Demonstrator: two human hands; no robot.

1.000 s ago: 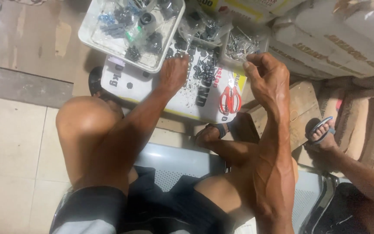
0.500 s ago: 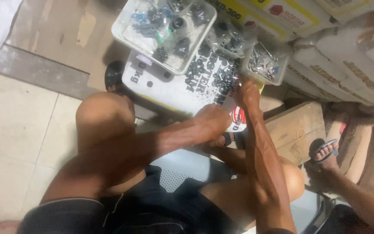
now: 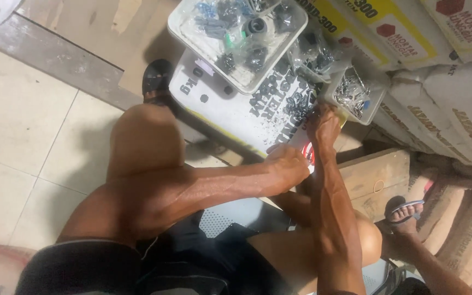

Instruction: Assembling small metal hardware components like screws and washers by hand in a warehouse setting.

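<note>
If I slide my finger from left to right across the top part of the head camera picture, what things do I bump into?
Black sandal → big white tray of dark small parts → small clear tub of shiny metal bits, just above the right hand → stacked sacks.

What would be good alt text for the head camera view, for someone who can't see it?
A seated person's left hand and right hand reach over a white printed board strewn with small dark hardware. Clear plastic trays of bagged parts sit behind it, beside stacked sacks.
</note>
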